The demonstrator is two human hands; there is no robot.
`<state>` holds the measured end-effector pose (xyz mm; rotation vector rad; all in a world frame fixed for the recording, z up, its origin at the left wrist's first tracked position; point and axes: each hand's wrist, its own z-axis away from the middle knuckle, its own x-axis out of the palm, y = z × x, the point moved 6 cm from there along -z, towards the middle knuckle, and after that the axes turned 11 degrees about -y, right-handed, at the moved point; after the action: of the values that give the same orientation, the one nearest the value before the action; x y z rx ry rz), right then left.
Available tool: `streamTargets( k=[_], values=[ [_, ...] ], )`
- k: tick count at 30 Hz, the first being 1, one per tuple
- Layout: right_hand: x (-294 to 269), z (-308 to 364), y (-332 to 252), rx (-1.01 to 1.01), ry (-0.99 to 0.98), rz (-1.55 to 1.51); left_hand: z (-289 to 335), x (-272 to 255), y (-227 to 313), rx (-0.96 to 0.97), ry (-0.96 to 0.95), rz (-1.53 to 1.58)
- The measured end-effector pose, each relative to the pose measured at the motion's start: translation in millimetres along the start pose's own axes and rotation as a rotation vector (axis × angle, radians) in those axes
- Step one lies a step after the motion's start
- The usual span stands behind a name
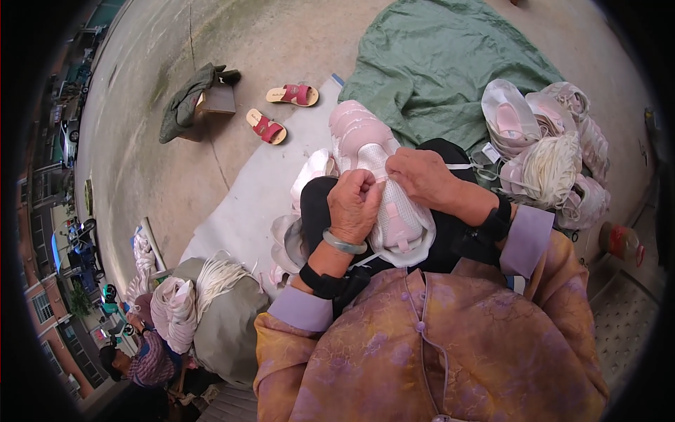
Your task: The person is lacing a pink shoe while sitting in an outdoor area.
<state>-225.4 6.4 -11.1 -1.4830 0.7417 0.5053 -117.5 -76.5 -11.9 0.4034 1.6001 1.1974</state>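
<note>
Jacket: nearest my camera, a gold-brown, purple-patterned jacket [380, 352] with lilac cuffs [301, 309].
Wrists: I see black wristbands [325, 281] on both, and a pale bangle [344, 243] on the left.
Left hand: the left hand [354, 204] pinches the lacing area, thumb against bent fingers.
Right hand: the right hand [425, 179] pinches close beside it; I cannot tell whether lace or upper edge lies between the fingertips.
Sneaker upper: the pink-and-white sneaker upper [369, 156] rests across dark trousers [453, 246], toe pointing away, under both hands.
Left side: more pale uppers [287, 239] sit by the left knee; beyond, a grey-green cloth bundle [225, 337] carries a pink upper [174, 313] and white laces [221, 281].
Right side: a heap of pink-and-white uppers [512, 112] with a thick lace hank [552, 169], near a clear jar [619, 241].
Ground: a green tarp [436, 63] and a grey sheet [239, 211] cover concrete.
Slippers: two red-strapped slippers [295, 95] lie apart, near a box [216, 98] draped with a dark green garment [184, 102].
Street: far left, I see a person in a checked top [151, 362] and parked vehicles [71, 137].
</note>
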Motion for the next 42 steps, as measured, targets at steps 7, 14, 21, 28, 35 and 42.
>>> streamTargets(
  k=[7, 14, 21, 28, 35, 42],
  values=[
    [0.8, 14.4, 7.9, 0.091, 0.100, -0.275, 6.1, -1.7, -0.8, -0.047, -0.025, 0.049],
    [11.1, 13.7, 19.3, 0.155, 0.048, -0.426, 11.8, -0.1, -7.5, -0.116, -0.071, 0.143],
    [5.2, 6.7, 1.4, 0.073, 0.104, -0.228, 13.2, 1.4, -7.4, -0.108, -0.051, 0.103],
    [12.9, -1.5, 12.8, 0.056, -0.028, -0.343, 14.5, -0.5, -0.3, 0.009, 0.020, 0.045],
    [15.7, -5.2, 17.9, 0.097, -0.143, -0.399, 11.4, 1.8, 2.2, 0.115, 0.062, -0.104],
    [3.3, 2.8, 11.0, 0.110, -0.133, -0.295, 15.7, -11.5, 2.5, 0.108, 0.112, -0.199]
  ],
)
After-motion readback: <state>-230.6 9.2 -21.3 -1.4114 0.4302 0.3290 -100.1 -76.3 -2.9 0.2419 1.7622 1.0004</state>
